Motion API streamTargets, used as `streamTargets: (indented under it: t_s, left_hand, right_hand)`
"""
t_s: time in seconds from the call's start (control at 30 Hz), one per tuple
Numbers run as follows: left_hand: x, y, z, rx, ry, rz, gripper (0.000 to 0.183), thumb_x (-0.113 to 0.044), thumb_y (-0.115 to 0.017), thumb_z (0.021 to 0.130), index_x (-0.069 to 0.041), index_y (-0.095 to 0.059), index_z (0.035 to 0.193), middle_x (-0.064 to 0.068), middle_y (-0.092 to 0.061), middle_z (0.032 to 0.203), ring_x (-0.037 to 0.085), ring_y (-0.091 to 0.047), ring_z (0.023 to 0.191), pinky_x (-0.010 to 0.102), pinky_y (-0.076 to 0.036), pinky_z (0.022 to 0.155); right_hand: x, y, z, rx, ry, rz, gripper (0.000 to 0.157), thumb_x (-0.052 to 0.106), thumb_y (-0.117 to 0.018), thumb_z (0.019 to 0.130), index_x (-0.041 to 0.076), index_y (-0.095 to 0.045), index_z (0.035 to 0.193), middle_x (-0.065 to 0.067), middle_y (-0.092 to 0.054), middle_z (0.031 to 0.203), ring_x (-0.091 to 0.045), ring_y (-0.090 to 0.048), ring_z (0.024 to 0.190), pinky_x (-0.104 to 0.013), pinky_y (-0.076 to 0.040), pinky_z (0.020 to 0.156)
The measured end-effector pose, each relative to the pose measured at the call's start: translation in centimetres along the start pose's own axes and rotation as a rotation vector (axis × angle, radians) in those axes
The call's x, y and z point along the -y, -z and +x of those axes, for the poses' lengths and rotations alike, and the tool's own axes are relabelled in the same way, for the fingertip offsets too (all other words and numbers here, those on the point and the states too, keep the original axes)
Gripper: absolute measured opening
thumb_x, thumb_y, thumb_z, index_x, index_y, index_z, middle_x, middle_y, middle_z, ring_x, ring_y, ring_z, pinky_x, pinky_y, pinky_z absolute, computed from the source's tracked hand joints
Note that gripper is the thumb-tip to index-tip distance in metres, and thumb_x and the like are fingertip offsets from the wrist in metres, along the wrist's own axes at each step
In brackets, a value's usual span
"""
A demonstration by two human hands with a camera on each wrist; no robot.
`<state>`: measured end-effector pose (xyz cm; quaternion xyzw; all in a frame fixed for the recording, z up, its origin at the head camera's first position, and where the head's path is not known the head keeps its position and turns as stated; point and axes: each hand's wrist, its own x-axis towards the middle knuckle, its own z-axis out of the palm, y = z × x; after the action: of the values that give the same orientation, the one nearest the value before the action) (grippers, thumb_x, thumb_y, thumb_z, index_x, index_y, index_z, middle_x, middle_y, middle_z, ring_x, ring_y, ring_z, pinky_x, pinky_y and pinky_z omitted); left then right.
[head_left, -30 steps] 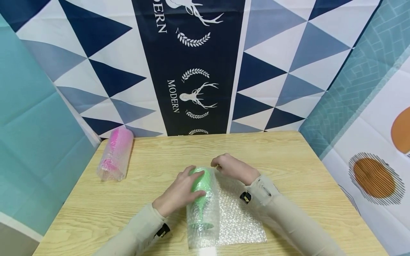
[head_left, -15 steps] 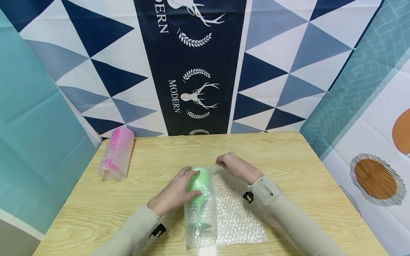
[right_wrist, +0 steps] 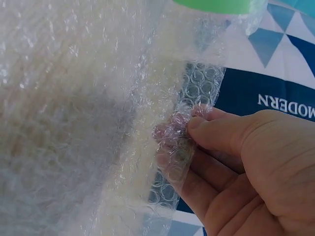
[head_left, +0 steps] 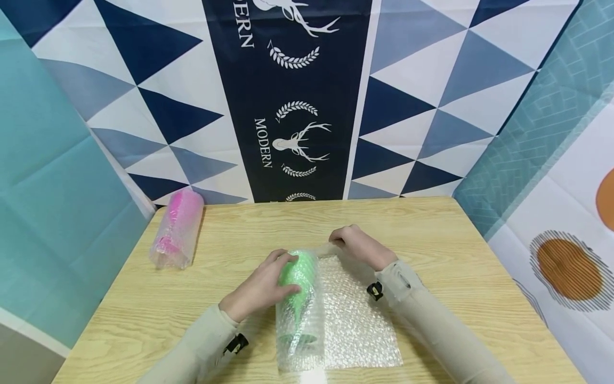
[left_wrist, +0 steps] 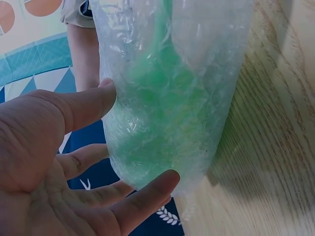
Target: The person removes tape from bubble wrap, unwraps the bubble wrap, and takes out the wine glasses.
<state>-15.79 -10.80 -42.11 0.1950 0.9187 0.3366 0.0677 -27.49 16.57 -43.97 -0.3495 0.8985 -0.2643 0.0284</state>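
A green goblet lies rolled in bubble wrap on the table, its bowl at the far end and its round foot toward me. Around the bowl end my left hand holds the roll, thumb on top and fingers over the far end. In the left wrist view the thumb and fingertips touch the wrap over the green bowl. The loose sheet of bubble wrap spreads to the right of the roll. My right hand pinches its far edge between thumb and fingers, lifting it slightly, as the right wrist view shows.
A pink goblet wrapped in bubble wrap lies at the table's back left corner. The wooden table meets a patterned cloth at its back edge. More cloth hangs at both sides.
My right hand has moved right and slightly away, drawing the far edge of the bubble wrap out. My left hand and the rolled goblet have shifted slightly left.
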Motion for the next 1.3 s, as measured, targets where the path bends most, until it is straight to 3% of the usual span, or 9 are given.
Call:
streamTargets:
  t_s: [0.47,0.6,0.9,1.07,1.13,1.3]
  left_hand:
    - [-0.1,-0.5,0.0,-0.012,-0.018,-0.015,0.065,-0.028,-0.078,0.093,-0.011,-0.050,0.149,0.026,-0.032,0.162,0.044,-0.051,0.136,0.058,-0.048,0.110]
    - [0.0,-0.7,0.0,-0.028,-0.032,-0.014,0.066,-0.029,-0.077,0.093,-0.010,-0.048,0.149,0.026,-0.034,0.160,0.039,-0.061,0.122,0.055,-0.053,0.105]
    - [0.3,-1.3,0.3,-0.044,-0.049,-0.042,0.068,-0.031,-0.076,0.094,-0.009,-0.046,0.151,0.025,-0.034,0.159,0.029,-0.065,0.106,0.047,-0.058,0.096]
    - [0.7,-1.6,0.4,-0.053,-0.072,-0.069,0.070,-0.033,-0.075,0.095,-0.009,-0.044,0.153,0.024,-0.033,0.161,0.038,-0.056,0.129,0.054,-0.051,0.107]
    - [0.9,-1.7,0.4,-0.056,-0.074,-0.086,0.072,-0.034,-0.075,0.095,-0.009,-0.042,0.154,0.022,-0.033,0.162,0.039,-0.047,0.141,0.056,-0.046,0.112]
    - [1.2,-1.5,0.2,-0.056,-0.076,-0.108,0.077,-0.033,-0.075,0.094,-0.008,-0.037,0.157,0.019,-0.033,0.163,0.037,-0.042,0.145,0.055,-0.043,0.115]
  right_hand:
    - [-0.8,0.2,0.1,-0.026,-0.024,-0.023,0.022,-0.005,-0.057,0.101,0.000,-0.076,0.111,-0.014,-0.077,0.110,-0.027,-0.073,0.106,-0.037,-0.062,0.090]
    - [0.0,0.5,-0.1,-0.047,-0.008,-0.065,0.026,-0.010,-0.056,0.098,-0.004,-0.073,0.117,-0.016,-0.075,0.117,-0.031,-0.071,0.113,-0.041,-0.060,0.095]
    - [2.8,0.8,-1.0,-0.090,0.070,-0.105,0.025,-0.009,-0.064,0.094,-0.001,-0.072,0.116,-0.015,-0.074,0.115,-0.033,-0.070,0.112,-0.044,-0.058,0.095]
    - [3.1,0.1,-2.2,-0.040,0.033,-0.065,0.023,-0.005,-0.065,0.095,-0.003,-0.072,0.117,-0.016,-0.074,0.115,-0.032,-0.071,0.109,-0.043,-0.060,0.094]
    - [2.8,-0.4,-2.7,-0.009,0.009,-0.055,0.023,-0.003,-0.064,0.096,-0.004,-0.071,0.118,-0.017,-0.074,0.116,-0.033,-0.070,0.110,-0.044,-0.059,0.095]
    - [2.5,-2.0,-3.5,0.067,-0.059,-0.034,0.029,0.007,-0.067,0.096,-0.004,-0.067,0.123,-0.019,-0.070,0.123,-0.035,-0.068,0.115,-0.046,-0.057,0.099]
